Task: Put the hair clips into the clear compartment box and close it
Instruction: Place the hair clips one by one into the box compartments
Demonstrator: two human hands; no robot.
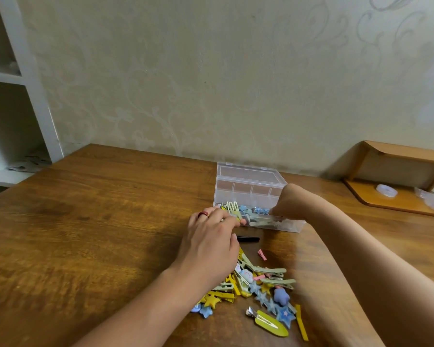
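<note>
The clips [258, 289] look light, stiff and small, likely to tangle in their pile near the viewer, so each is best pinched by its long body. More already lie in the near compartments of the box [251, 196], lid open at the far side. The left hand [211, 241] pinches pale clips at the box's near-left rim; the right hand [283, 206] reaches inside, its fingers hidden. Wooden table [98, 221], patterned wall [211, 83], white shelf [15, 96] at left

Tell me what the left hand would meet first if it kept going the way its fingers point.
Probably the clear compartment box: the left hand points at its near left corner, fingertips already at the yellow clips there. Depth is unclear.
</note>
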